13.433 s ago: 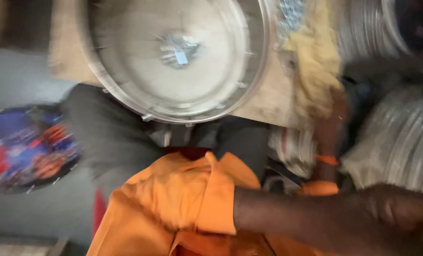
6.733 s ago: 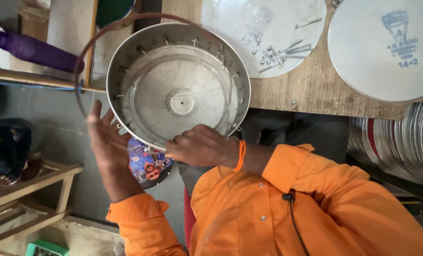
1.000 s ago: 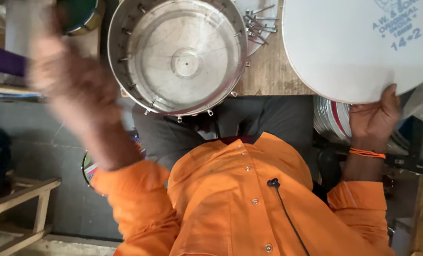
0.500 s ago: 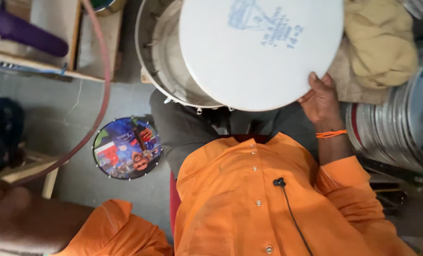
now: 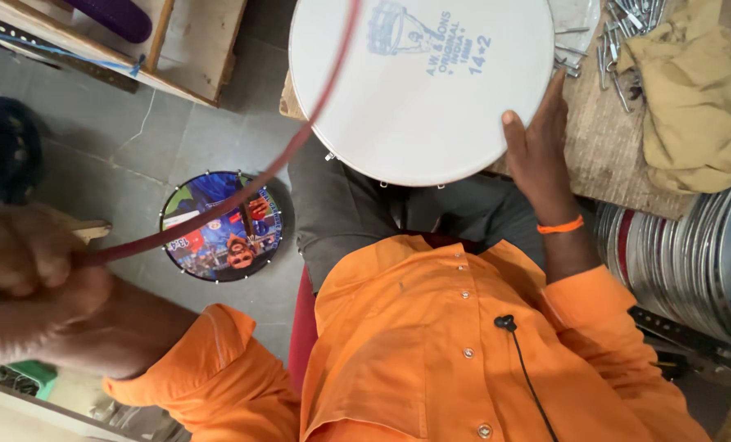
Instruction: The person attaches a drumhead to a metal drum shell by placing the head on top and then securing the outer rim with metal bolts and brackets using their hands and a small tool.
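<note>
Head view, left hand (image 5: pixel 29 270) fisted on red hoop (image 5: pixel 300 139) arcing up-right, right hand (image 5: pixel 537 155) spread on white drumhead (image 5: pixel 418 98).

Under the white drumhead (image 5: pixel 421 86) we see only small lugs of whatever lies beneath. The red hoop (image 5: pixel 242 192) leaves frame at top; our left hand (image 5: pixel 21 274) is blurred and cropped at the edge. Stacked metal rims (image 5: pixel 685 262) run off right. Dark blue object (image 5: pixel 1 151): kind indiscernible.

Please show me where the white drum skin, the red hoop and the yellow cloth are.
white drum skin (image 5: pixel 423 90), head view, on its bare middle
red hoop (image 5: pixel 218 209), head view, on its curved rod
yellow cloth (image 5: pixel 693 98), head view, on its folds
</note>
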